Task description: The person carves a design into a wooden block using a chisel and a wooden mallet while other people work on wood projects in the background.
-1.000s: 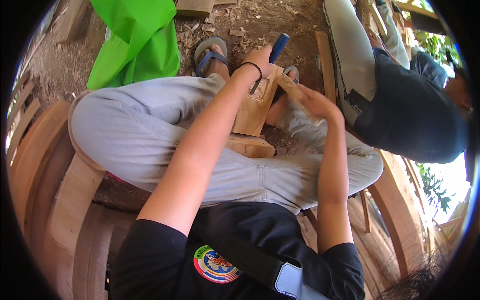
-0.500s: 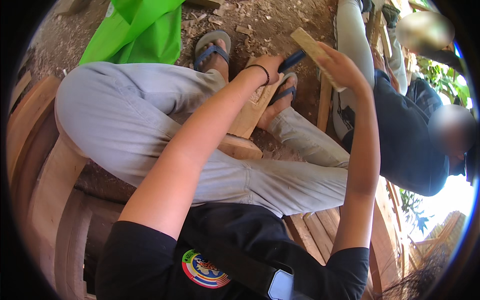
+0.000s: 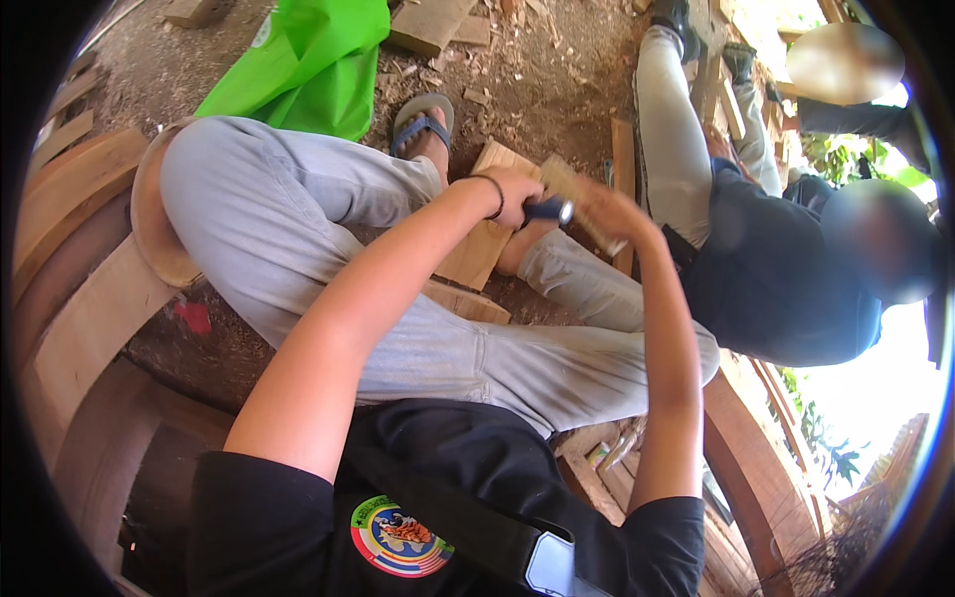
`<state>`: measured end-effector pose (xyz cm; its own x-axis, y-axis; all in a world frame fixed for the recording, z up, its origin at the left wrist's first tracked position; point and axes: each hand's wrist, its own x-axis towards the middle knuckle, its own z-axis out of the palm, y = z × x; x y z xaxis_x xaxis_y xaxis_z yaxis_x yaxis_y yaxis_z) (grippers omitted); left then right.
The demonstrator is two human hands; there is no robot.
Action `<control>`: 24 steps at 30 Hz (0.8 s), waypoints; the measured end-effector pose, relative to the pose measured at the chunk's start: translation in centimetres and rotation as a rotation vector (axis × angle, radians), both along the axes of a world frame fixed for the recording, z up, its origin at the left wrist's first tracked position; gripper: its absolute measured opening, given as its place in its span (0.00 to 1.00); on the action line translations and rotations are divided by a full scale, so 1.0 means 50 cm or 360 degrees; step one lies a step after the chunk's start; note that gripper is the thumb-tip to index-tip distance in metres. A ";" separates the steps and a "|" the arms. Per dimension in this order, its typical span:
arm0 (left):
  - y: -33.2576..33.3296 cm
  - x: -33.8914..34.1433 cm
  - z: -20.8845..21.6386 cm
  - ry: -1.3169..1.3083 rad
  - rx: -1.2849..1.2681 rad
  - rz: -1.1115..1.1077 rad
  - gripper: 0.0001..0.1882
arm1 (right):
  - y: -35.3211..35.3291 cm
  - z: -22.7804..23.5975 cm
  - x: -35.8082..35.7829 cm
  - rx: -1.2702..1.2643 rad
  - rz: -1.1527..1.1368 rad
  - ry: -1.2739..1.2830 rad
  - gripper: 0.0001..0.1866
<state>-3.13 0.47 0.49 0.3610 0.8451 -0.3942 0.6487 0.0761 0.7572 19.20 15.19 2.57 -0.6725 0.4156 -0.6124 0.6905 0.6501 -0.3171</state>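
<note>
My left hand (image 3: pixel 515 195), with a dark bracelet at its wrist, is closed around the dark blue handle of what looks like a chisel (image 3: pixel 545 209). The handle end has a shiny metal cap, and the blade is hidden. Below that hand lies a pale wooden board (image 3: pixel 472 257), between my feet. My right hand (image 3: pixel 615 215), smeared by motion, grips a flat wooden block (image 3: pixel 565 183). The block is close beside the handle's end; whether they touch I cannot tell.
A green cloth or bag (image 3: pixel 308 70) lies at the far left. Wood offcuts (image 3: pixel 430 24) and shavings litter the dirt floor. Curved timber pieces (image 3: pixel 90 199) stand at left, with more wood (image 3: pixel 766 468) at right. Close on my right sits a person in dark clothes (image 3: pixel 786 269); another is beyond.
My right hand has swung the wooden block left and down toward the handle. My left hand still holds the chisel, whose handle end now points more to the right. The whole view has shifted slightly.
</note>
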 end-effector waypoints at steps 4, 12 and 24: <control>-0.039 -0.035 -0.006 -0.0163 -0.0007 0.0152 0.21 | -0.085 -0.007 0.027 -0.0728 -0.0309 -0.0396 0.24; -0.050 -0.035 0.021 -0.0452 -0.0022 0.0514 0.10 | -0.143 -0.005 0.016 -0.0457 -0.0367 -0.0463 0.25; -0.065 -0.068 -0.069 -0.0224 0.0207 0.1011 0.15 | -0.160 -0.015 0.017 -0.0391 -0.0516 -0.0487 0.28</control>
